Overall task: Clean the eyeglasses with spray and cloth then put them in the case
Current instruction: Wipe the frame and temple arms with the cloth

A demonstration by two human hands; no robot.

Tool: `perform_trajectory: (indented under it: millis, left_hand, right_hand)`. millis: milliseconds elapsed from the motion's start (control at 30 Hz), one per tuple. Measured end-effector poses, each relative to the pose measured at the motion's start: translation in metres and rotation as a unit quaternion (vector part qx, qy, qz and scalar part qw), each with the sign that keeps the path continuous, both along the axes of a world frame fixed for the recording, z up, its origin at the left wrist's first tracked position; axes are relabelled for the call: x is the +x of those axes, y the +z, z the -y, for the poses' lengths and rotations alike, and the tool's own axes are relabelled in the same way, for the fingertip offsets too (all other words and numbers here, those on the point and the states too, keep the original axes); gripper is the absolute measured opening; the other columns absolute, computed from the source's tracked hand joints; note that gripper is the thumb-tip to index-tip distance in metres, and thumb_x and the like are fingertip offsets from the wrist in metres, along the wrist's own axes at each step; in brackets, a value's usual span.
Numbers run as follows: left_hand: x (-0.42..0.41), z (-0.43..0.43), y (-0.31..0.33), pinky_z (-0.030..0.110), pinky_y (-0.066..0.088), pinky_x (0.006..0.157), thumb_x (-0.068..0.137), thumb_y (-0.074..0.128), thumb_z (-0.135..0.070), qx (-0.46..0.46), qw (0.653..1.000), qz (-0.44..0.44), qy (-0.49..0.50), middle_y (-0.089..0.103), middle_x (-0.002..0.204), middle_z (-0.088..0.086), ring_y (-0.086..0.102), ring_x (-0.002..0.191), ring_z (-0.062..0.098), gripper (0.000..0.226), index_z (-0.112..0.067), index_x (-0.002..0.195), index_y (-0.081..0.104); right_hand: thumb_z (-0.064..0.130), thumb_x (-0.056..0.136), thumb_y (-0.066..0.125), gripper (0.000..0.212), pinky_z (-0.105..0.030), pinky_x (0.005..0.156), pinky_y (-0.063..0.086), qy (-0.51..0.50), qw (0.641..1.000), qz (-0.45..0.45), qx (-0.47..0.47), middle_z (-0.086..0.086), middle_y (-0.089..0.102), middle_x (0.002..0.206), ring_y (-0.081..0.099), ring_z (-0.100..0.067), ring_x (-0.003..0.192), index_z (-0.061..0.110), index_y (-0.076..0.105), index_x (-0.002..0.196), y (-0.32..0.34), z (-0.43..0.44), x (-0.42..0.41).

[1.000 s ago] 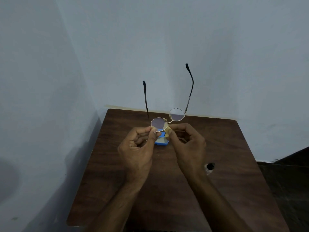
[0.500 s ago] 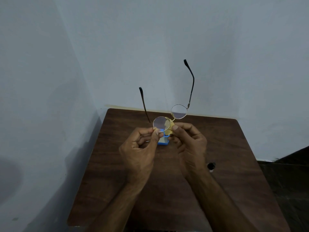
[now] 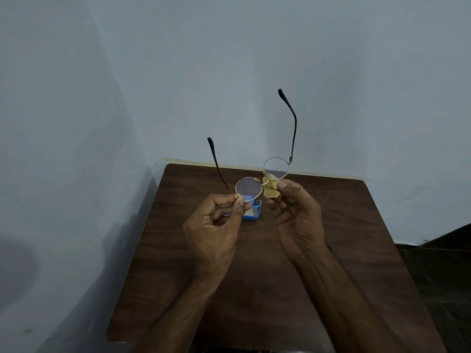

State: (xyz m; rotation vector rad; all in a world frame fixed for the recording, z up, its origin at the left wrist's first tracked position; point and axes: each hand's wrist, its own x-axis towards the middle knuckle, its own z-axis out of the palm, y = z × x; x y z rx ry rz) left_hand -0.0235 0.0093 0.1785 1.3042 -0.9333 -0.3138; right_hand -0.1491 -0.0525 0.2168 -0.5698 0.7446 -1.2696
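Note:
Round thin-rimmed eyeglasses (image 3: 249, 187) are held up above the table, temples open and pointing up and away from me. My left hand (image 3: 216, 225) pinches the lower rim of the left lens between thumb and forefinger. My right hand (image 3: 298, 215) holds a small yellow cloth (image 3: 271, 190) at the bridge and the lower edge of the right lens (image 3: 276, 168). A blue case (image 3: 252, 212) lies open on the table just behind my left thumb, partly hidden by it. The spray bottle is hidden behind my right forearm.
The dark brown wooden table (image 3: 356, 238) stands in a corner, with pale walls (image 3: 76, 123) close on the left and behind. A dark floor (image 3: 446, 276) shows at the right.
My hands have moved slightly apart. The glasses have tilted, the right lens rising. The cloth has shifted from the left lens toward the bridge and right lens. The spray bottle is now hidden by my right arm.

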Motion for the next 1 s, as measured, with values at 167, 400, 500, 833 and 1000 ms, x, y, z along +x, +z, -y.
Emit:
perform_trajectory:
  millis: [167, 400, 500, 833, 1000]
  left_hand:
    - [0.001, 0.000, 0.000, 0.022, 0.063, 0.075, 0.087, 0.082, -0.009, -0.009, 1.000, -0.008, -0.007, 0.081, 0.092, -0.001, 0.080, 0.087, 0.007, 0.014, -0.004, 0.099, 0.076]
    - [0.004, 0.000, -0.004, 0.025, 0.065, 0.076, 0.089, 0.081, -0.009, -0.010, 1.000, -0.008, -0.010, 0.082, 0.093, 0.004, 0.081, 0.088, 0.012, 0.015, -0.001, 0.099, 0.075]
    - [0.004, -0.001, -0.003, 0.024, 0.064, 0.075, 0.089, 0.081, -0.010, -0.007, 1.000, 0.001, -0.007, 0.082, 0.093, 0.003, 0.080, 0.089, 0.009, 0.014, -0.002, 0.099, 0.075]
    - [0.016, 0.001, -0.003, 0.017, 0.061, 0.076, 0.087, 0.082, -0.010, 0.019, 0.999, 0.039, -0.022, 0.078, 0.092, -0.010, 0.077, 0.091, -0.001, 0.015, -0.014, 0.100, 0.076]
    - [0.015, 0.000, -0.004, 0.014, 0.061, 0.075, 0.086, 0.084, -0.013, 0.013, 0.994, 0.101, -0.044, 0.074, 0.096, -0.019, 0.074, 0.096, -0.004, 0.020, -0.020, 0.102, 0.075]
  right_hand:
    - [0.003, 0.089, 0.062, 0.006, -0.022, 0.062, 0.059, 0.027, 0.999, -0.021, -0.006, -0.007, 0.074, 0.081, 0.069, -0.013, 0.070, 0.001, 0.067, 0.093, 0.000, -0.005, 0.004]
    - [0.002, 0.089, 0.064, 0.007, -0.023, 0.062, 0.060, 0.036, 0.999, -0.039, -0.002, -0.010, 0.073, 0.085, 0.067, -0.016, 0.072, 0.001, 0.069, 0.094, -0.002, -0.001, 0.002]
    - [0.007, 0.082, 0.068, 0.012, -0.023, 0.063, 0.059, 0.010, 1.000, -0.001, 0.012, -0.010, 0.072, 0.087, 0.066, -0.016, 0.073, 0.002, 0.070, 0.093, -0.001, 0.004, -0.002]
    - [0.008, 0.093, 0.079, 0.007, -0.030, 0.072, 0.059, -0.179, 0.826, -0.439, -0.305, -0.005, 0.073, 0.087, 0.070, -0.020, 0.080, 0.007, 0.073, 0.096, 0.000, -0.007, -0.024]
    - [0.010, 0.092, 0.077, 0.007, -0.031, 0.067, 0.050, -0.168, 0.573, -0.682, -0.421, -0.004, 0.069, 0.094, 0.061, -0.019, 0.082, 0.010, 0.071, 0.096, -0.005, 0.010, -0.027]
